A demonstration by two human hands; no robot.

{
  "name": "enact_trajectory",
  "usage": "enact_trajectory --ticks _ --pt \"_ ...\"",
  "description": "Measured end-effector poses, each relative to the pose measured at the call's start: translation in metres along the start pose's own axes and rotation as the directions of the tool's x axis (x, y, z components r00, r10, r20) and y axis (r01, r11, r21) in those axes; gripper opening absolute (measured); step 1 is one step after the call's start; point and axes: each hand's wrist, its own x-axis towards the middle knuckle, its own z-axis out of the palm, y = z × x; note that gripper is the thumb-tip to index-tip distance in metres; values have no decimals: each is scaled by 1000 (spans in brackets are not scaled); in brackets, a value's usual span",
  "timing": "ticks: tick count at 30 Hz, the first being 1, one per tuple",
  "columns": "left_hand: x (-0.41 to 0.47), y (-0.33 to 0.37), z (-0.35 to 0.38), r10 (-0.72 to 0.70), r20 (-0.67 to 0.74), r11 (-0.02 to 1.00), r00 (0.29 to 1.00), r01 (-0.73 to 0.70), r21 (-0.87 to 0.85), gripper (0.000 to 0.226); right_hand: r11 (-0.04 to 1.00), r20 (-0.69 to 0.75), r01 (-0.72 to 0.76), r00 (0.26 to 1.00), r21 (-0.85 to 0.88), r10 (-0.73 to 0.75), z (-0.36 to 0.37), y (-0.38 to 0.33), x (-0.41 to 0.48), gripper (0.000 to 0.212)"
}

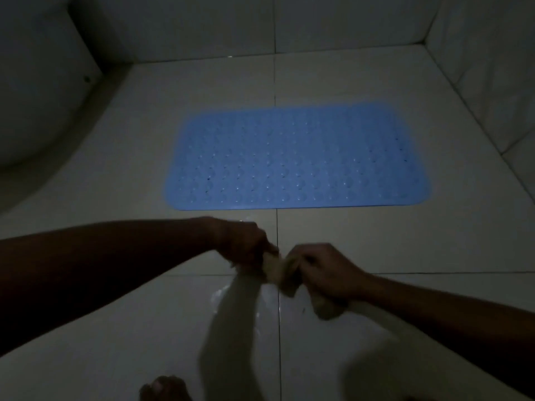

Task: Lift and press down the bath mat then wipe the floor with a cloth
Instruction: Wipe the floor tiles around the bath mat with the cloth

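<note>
A blue bath mat (295,160) with rows of small bumps lies flat on the pale tiled floor (362,241), just beyond my hands. A light, bunched cloth (285,270) is stretched between both hands above the floor in front of the mat. My left hand (243,244) grips its left end. My right hand (321,270) grips the other end, and a loose part of the cloth hangs below that hand. The room is dim.
A curved white toilet base (43,96) stands at the left. Tiled walls (318,21) close off the back and right side. A wet shiny patch (240,299) lies on the floor below my hands. A foot (165,387) shows at the bottom edge.
</note>
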Motion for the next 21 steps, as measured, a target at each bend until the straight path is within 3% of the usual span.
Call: enact_trajectory --ticks 4,6,9,11,14,17,21 --pt "3 -29 -79 -98 -179 981 979 65 -182 24 971 -133 -195 968 136 213 -70 -19 50 26" --pt "-4 -37 -125 -126 -304 983 944 77 -168 24 949 -191 -255 938 188 290 -107 -35 74 26" --pt "-19 -54 -182 -24 -526 994 850 -35 -101 24 925 -242 -278 909 258 340 -155 -61 101 26" --pt "-28 -72 -214 35 -662 996 749 -80 -38 17 914 -250 -291 898 282 362 -181 -79 122 27" --pt "-32 -99 -243 71 -782 995 620 -104 8 12 906 -330 -304 857 295 395 -203 -96 154 29" --pt "-28 -130 -252 32 -801 999 598 -52 1 14 885 -273 -335 863 323 426 -220 -117 186 32" --pt "-32 -170 -244 -21 -786 1000 619 5 -22 17 926 -132 -367 926 -88 354 -233 -143 230 31"
